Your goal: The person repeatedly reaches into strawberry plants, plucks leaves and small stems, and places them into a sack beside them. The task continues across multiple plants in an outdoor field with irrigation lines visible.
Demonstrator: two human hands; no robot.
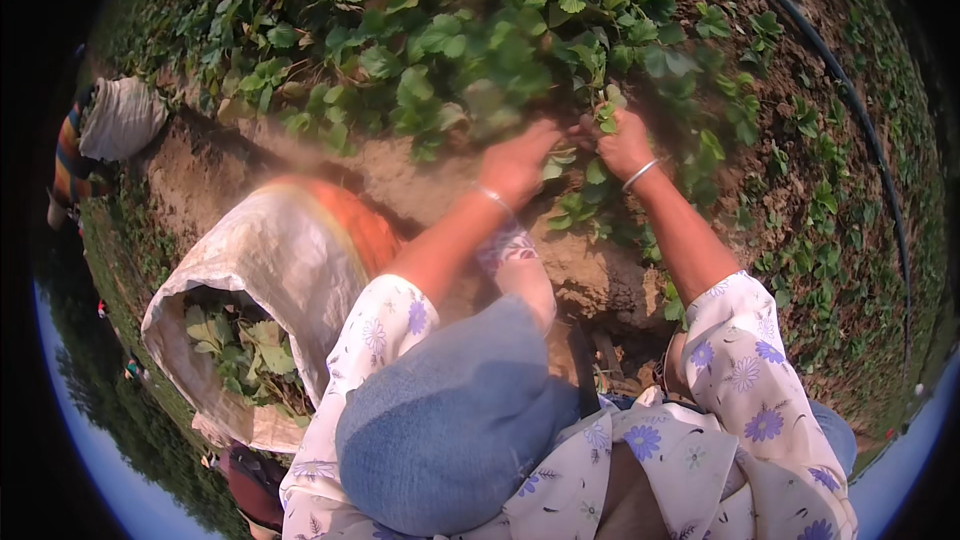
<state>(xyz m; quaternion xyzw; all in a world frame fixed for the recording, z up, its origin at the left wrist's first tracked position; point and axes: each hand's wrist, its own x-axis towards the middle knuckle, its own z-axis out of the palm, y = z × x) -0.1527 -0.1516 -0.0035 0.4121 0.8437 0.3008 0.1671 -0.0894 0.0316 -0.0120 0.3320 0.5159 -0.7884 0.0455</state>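
Observation:
Both of my hands are in among low strawberry plants (pixel 420 45) on the side of a raised soil bed. In my right hand (pixel 628 144) is a small green strawberry sprig (pixel 606 120), its leaves sticking up past the thumb. My left hand (pixel 521 157) is close beside it, palm down and blurred by motion. Leaves and blur hide its fingertips, so whether they grip a stem is unclear. At my left knee a white woven sack (pixel 277 240) with an orange band lies with its mouth towards me, and cut leafy runners (pixel 244 352) fill the opening.
A black irrigation hose (pixel 847 86) curves along the bed at right. My bent denim knee (pixel 450 420) is beside the sack. At far left, a person in a striped garment (pixel 67 146) is next to another pale sack (pixel 124 118). Another person's dark red clothing (pixel 255 484) shows at lower left.

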